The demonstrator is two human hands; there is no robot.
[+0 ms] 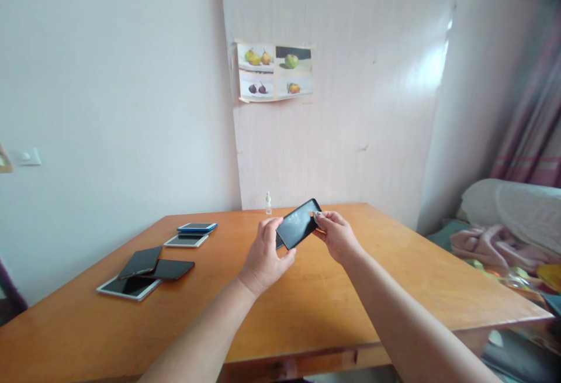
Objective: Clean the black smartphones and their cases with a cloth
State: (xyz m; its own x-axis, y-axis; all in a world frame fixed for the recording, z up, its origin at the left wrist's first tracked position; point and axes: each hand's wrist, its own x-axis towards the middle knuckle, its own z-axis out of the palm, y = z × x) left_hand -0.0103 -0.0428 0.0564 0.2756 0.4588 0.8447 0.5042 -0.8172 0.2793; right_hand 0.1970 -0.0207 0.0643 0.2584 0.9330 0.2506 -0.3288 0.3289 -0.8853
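Above the middle of the table, both hands hold a black phone case (298, 225), tilted with its upper end to the right. A small orange spot near that end looks like the table seen through a hole. My left hand (265, 254) grips the lower left end, thumb below and fingers above; a dark edge, perhaps a phone, juts out there. My right hand (337, 234) pinches the right end near the hole. Something small and whitish shows at its fingertips, too small to make out.
On the wooden table (333, 301), a white tablet (127, 288) lies at left under dark flat devices (170, 269). Behind them are a white device (186, 241) and a blue-edged one (197, 227). A small clear bottle (268, 203) stands at the back edge. Bedding (504, 213) lies right.
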